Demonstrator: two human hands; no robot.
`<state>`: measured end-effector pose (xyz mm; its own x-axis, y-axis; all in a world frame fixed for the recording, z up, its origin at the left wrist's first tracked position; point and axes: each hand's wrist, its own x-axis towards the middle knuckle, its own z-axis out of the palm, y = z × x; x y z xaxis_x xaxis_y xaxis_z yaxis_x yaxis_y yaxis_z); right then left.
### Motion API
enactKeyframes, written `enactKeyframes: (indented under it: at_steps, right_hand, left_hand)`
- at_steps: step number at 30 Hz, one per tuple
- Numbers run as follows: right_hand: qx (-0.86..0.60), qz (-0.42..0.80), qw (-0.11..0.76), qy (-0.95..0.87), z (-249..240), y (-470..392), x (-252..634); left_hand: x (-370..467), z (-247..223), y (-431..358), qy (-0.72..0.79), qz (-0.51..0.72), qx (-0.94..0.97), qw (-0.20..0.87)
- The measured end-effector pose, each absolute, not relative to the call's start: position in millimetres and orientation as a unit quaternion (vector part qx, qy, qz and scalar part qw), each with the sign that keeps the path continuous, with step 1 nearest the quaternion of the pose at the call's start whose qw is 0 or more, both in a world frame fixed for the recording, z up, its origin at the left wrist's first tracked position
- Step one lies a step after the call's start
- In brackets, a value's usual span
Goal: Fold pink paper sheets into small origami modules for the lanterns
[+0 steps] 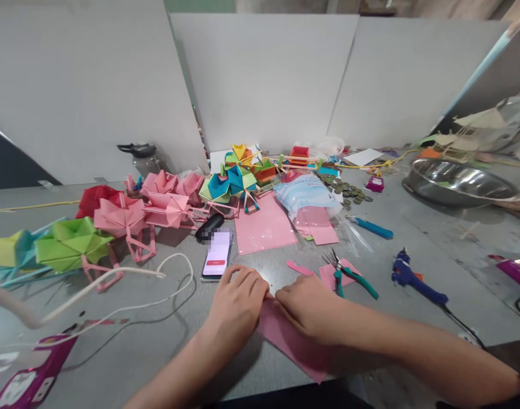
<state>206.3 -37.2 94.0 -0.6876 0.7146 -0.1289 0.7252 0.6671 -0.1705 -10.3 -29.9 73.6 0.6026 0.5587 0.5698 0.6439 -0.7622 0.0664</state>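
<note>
My left hand (241, 298) and my right hand (307, 307) meet near the table's front edge, both with curled fingers pressed on a pink paper sheet (296, 346). The sheet slants from between the hands toward the front edge, its upper part covered by my fingers. Just beyond my left hand lies a lit phone (217, 254). Beyond my right hand are green-handled pliers (357, 277) on a small pink piece, and a narrow pink strip (299, 267).
Folded paper umbrella shapes (74, 243) and white cables (132, 308) spread over the left side. Pink sheets in clear plastic (263, 224) lie ahead. A blue glue gun (417, 281), a blue cutter (374, 228) and a steel bowl (460, 184) are at right.
</note>
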Motion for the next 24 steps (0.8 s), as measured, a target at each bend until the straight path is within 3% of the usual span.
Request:
enactKeyframes:
  at_steps: [7, 15, 20, 24]
  right_hand:
    - [0.416, -0.130, 0.016, 0.900, 80, -43, 233]
    - [0.422, -0.234, 0.017, 0.876, 65, -62, 292]
    - [0.460, -0.246, 0.067, 0.850, 67, -60, 316]
    - [0.514, -0.251, 0.003, 0.821, 81, -47, 316]
  left_hand:
    - [-44, 82, -7, -0.404, -0.295, -0.865, 0.043]
    - [-51, 88, -5, -0.416, -0.255, -0.857, -0.165]
    - [-51, 82, 0, -0.466, -0.268, -0.818, -0.202]
    - [-46, 67, 3, -0.467, -0.269, -0.816, -0.210]
